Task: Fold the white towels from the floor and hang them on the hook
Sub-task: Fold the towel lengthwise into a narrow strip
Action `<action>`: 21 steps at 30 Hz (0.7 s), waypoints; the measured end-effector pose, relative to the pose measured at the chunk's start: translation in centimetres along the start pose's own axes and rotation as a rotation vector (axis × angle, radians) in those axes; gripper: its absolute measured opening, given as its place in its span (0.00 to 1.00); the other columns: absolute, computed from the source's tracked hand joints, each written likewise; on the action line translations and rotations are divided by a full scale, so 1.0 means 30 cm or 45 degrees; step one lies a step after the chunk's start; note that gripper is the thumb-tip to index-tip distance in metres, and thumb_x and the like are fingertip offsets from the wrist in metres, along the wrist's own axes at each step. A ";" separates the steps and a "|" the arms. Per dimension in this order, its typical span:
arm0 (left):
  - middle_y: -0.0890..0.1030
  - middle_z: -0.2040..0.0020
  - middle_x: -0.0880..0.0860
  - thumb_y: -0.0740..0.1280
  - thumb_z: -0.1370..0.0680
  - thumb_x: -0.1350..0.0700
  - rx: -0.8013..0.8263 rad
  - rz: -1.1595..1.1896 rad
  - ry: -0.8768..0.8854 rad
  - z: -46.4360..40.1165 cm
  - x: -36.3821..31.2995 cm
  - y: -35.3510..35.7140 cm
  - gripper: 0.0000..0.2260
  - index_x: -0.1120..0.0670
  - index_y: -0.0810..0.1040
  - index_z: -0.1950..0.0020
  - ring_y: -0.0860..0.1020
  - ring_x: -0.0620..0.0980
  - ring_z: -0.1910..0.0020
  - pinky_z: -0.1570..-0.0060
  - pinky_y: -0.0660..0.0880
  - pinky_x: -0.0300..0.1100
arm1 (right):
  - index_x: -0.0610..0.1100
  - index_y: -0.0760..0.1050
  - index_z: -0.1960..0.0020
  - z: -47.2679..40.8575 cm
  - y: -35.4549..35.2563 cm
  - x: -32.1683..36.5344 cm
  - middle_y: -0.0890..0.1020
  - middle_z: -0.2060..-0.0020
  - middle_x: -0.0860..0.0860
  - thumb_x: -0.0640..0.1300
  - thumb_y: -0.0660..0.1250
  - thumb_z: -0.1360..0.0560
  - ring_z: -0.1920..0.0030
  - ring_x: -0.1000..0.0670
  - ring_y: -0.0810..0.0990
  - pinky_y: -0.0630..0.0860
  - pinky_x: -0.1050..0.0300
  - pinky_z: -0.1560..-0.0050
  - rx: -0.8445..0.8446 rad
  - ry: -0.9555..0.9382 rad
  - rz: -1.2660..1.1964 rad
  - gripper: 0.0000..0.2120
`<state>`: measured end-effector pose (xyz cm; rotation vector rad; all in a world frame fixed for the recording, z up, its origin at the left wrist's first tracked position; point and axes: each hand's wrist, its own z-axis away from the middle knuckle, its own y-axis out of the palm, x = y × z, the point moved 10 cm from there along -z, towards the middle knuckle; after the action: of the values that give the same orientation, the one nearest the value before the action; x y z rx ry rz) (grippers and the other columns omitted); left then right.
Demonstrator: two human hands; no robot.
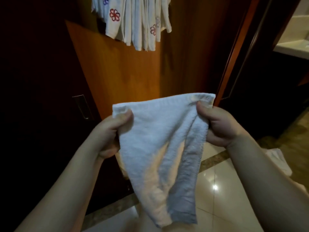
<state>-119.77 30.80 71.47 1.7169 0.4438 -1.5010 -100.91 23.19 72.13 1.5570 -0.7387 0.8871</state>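
Note:
A white towel (157, 139) hangs in front of me, held up by its two top corners, its lower part bunched into long folds. My left hand (110, 133) pinches the top left corner between thumb and fingers. My right hand (219, 124) pinches the top right corner the same way. Several white towels with red and blue flower marks (135, 22) hang bunched together at the top of the wooden door; the hook itself is hidden above the frame. Another white towel (279, 163) lies on the floor at the right, partly behind my right forearm.
A brown wooden door (120, 72) stands straight ahead, with a dark panel and a metal handle (82, 106) to its left. Glossy beige floor tiles (217, 181) lie below. At the far right an open doorway shows a pale counter (292, 47).

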 end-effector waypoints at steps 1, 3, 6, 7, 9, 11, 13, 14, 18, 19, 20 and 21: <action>0.85 0.44 0.59 0.74 0.31 0.47 -0.039 0.036 -0.011 -0.002 0.016 -0.014 0.18 0.55 0.87 0.45 0.84 0.57 0.45 0.51 0.82 0.48 | 0.36 0.75 0.31 0.004 -0.025 -0.028 0.77 0.33 0.36 0.49 0.72 0.24 0.31 0.37 0.75 0.76 0.44 0.36 -0.035 0.038 -0.002 0.26; 0.82 0.40 0.63 0.70 0.27 0.49 -0.090 0.092 -0.021 -0.009 0.049 -0.041 0.20 0.59 0.84 0.40 0.82 0.61 0.40 0.47 0.81 0.50 | 0.35 0.72 0.29 0.015 -0.072 -0.074 0.75 0.31 0.35 0.49 0.73 0.25 0.30 0.36 0.74 0.76 0.43 0.36 -0.103 0.101 -0.012 0.30; 0.82 0.40 0.64 0.70 0.26 0.50 -0.143 0.074 -0.074 -0.014 0.109 -0.067 0.19 0.60 0.83 0.40 0.81 0.62 0.40 0.49 0.81 0.50 | 0.37 0.74 0.31 0.024 -0.122 -0.116 0.76 0.32 0.36 0.51 0.79 0.30 0.32 0.37 0.76 0.78 0.45 0.40 -0.196 0.160 -0.003 0.34; 0.82 0.40 0.64 0.70 0.26 0.50 -0.149 0.061 -0.093 -0.014 0.125 -0.068 0.18 0.60 0.83 0.40 0.82 0.62 0.40 0.49 0.81 0.49 | 0.37 0.74 0.30 0.028 -0.129 -0.126 0.76 0.32 0.36 0.51 0.80 0.31 0.32 0.37 0.76 0.79 0.45 0.40 -0.214 0.173 0.003 0.35; 0.83 0.40 0.64 0.69 0.25 0.50 -0.137 0.035 -0.107 -0.014 0.143 -0.076 0.17 0.59 0.84 0.42 0.82 0.62 0.41 0.50 0.82 0.49 | 0.38 0.74 0.30 0.041 -0.135 -0.144 0.76 0.32 0.37 0.51 0.79 0.31 0.31 0.38 0.76 0.78 0.46 0.38 -0.204 0.187 -0.001 0.35; 0.84 0.43 0.62 0.69 0.26 0.50 -0.072 0.014 -0.106 -0.004 0.138 -0.070 0.15 0.57 0.86 0.45 0.83 0.59 0.43 0.51 0.82 0.47 | 0.38 0.76 0.31 0.058 -0.116 -0.152 0.76 0.32 0.38 0.51 0.77 0.28 0.30 0.38 0.75 0.76 0.47 0.36 -0.104 0.187 -0.019 0.30; 0.86 0.48 0.58 0.75 0.29 0.47 0.072 -0.033 -0.085 0.011 0.120 -0.042 0.15 0.55 0.87 0.48 0.85 0.55 0.48 0.54 0.81 0.44 | 0.39 0.77 0.32 0.076 -0.088 -0.160 0.77 0.32 0.39 0.51 0.75 0.26 0.30 0.39 0.75 0.75 0.46 0.34 0.017 0.212 -0.016 0.26; 0.87 0.51 0.56 0.78 0.32 0.44 0.152 -0.070 -0.065 0.020 0.108 -0.024 0.16 0.54 0.88 0.50 0.86 0.53 0.51 0.56 0.81 0.42 | 0.39 0.77 0.31 0.084 -0.062 -0.159 0.78 0.33 0.39 0.49 0.72 0.23 0.31 0.40 0.75 0.74 0.45 0.33 0.107 0.209 -0.038 0.24; 0.83 0.65 0.46 0.81 0.36 0.41 0.372 -0.121 0.044 0.049 0.044 0.042 0.14 0.49 0.85 0.59 0.82 0.42 0.67 0.68 0.76 0.34 | 0.42 0.82 0.39 0.113 0.061 -0.136 0.85 0.45 0.46 0.46 0.68 0.20 0.42 0.47 0.83 0.78 0.52 0.40 0.398 0.124 0.030 0.13; 0.81 0.66 0.45 0.82 0.36 0.43 0.428 -0.103 0.041 0.058 0.026 0.058 0.14 0.48 0.84 0.60 0.80 0.41 0.69 0.70 0.74 0.33 | 0.45 0.84 0.43 0.118 0.080 -0.126 0.86 0.48 0.49 0.49 0.71 0.22 0.45 0.49 0.84 0.79 0.54 0.44 0.418 0.092 0.130 0.12; 0.80 0.67 0.45 0.82 0.36 0.45 0.488 -0.099 0.024 0.070 0.008 0.082 0.13 0.48 0.83 0.60 0.78 0.40 0.70 0.71 0.73 0.32 | 0.47 0.84 0.44 0.123 0.104 -0.113 0.86 0.49 0.51 0.51 0.71 0.23 0.47 0.51 0.84 0.80 0.55 0.45 0.463 0.050 0.200 0.11; 0.80 0.68 0.45 0.82 0.36 0.47 0.540 -0.138 0.028 0.081 -0.005 0.096 0.12 0.47 0.82 0.60 0.77 0.40 0.71 0.72 0.72 0.32 | 0.49 0.84 0.43 0.130 0.142 -0.098 0.86 0.48 0.53 0.51 0.70 0.21 0.46 0.53 0.84 0.80 0.56 0.45 0.544 -0.004 0.202 0.10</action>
<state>-119.38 27.24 72.62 2.0623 0.2418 -1.7485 -105.46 18.62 71.53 1.8907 -0.7119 1.2188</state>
